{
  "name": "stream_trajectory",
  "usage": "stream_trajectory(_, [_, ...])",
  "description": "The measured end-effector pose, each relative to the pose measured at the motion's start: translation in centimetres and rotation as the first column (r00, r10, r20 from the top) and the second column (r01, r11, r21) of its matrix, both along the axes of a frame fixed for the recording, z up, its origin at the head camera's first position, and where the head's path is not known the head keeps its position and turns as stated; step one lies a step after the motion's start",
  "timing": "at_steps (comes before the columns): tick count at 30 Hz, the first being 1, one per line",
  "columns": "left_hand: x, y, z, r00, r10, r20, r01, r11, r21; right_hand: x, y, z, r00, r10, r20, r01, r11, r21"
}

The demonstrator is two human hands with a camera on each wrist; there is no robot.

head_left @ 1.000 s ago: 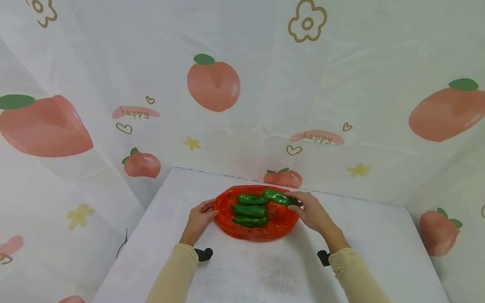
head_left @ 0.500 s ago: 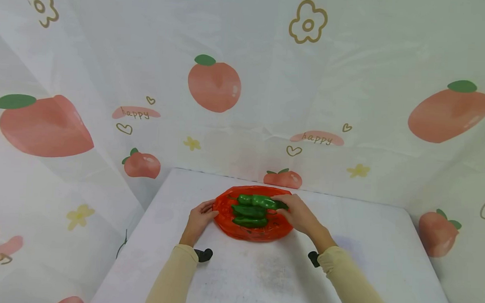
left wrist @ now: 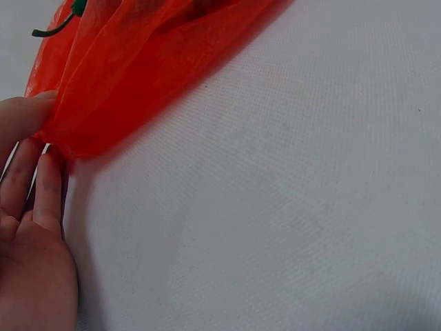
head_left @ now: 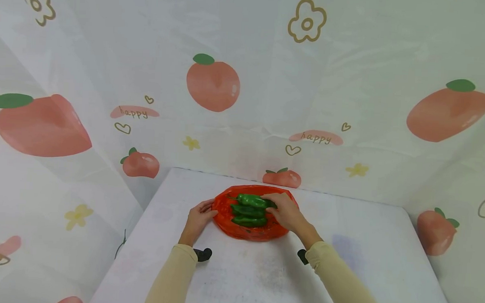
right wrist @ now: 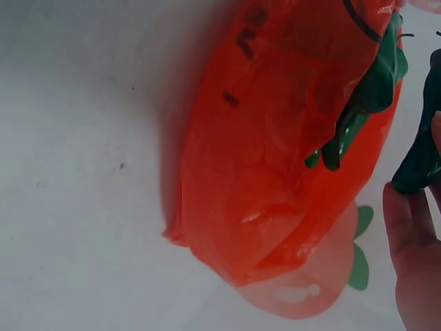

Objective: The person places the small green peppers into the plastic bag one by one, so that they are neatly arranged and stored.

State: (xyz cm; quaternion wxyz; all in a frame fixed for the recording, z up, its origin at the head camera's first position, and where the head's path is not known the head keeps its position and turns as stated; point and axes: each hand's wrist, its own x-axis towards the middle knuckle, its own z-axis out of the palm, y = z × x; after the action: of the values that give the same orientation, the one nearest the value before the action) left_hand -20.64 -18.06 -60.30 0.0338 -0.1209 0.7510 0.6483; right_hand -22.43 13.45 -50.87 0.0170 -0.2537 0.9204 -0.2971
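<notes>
A red plastic bag (head_left: 223, 223) lies spread like a shallow bowl near the table's back edge, with several green peppers (head_left: 249, 222) in it. At the bag's left rim my left hand (head_left: 199, 217) pinches the plastic between thumb and fingers; the left wrist view shows the thumb (left wrist: 27, 114) over the red film. My right hand (head_left: 286, 212) grips one end of a green pepper (head_left: 251, 200) above the bag, over the rearmost pepper, which is mostly hidden. In the right wrist view this held pepper (right wrist: 419, 155) is partly cut off at the edge.
The white table (head_left: 261, 279) runs up to a pale curtain (head_left: 242, 147) printed with fruit and flowers, which closes in the back and sides. Black straps (head_left: 203, 254) show at both wrists. A thin dark cord (head_left: 121, 244) hangs by the left table edge.
My right hand has moved left with its pepper, from the bag's right rim to over the rearmost pepper. The left hand keeps its place at the rim.
</notes>
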Motion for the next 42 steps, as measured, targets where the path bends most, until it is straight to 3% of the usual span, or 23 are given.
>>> stream_trajectory(9, [-0.1, 0.0, 0.0, 1.000, -0.004, -0.005, 0.004, 1.000, -0.008, -0.8, -1.3, -1.0, 1.000, 0.009, -0.016, -0.009, 1.000, -0.011])
stream_trajectory(21, [-0.3, -0.3, -0.4, 1.000, -0.005, -0.008, 0.005, 1.000, 0.000, -1.3, -2.5, -1.9, 0.998, -0.031, 0.054, 0.033, 0.999, -0.026])
stream_trajectory(42, [-0.3, -0.2, -0.3, 1.000, 0.010, -0.010, -0.010, 1.000, -0.021, -1.3, -2.9, -2.1, 0.999, -0.007, 0.052, 0.008, 1.000, -0.029])
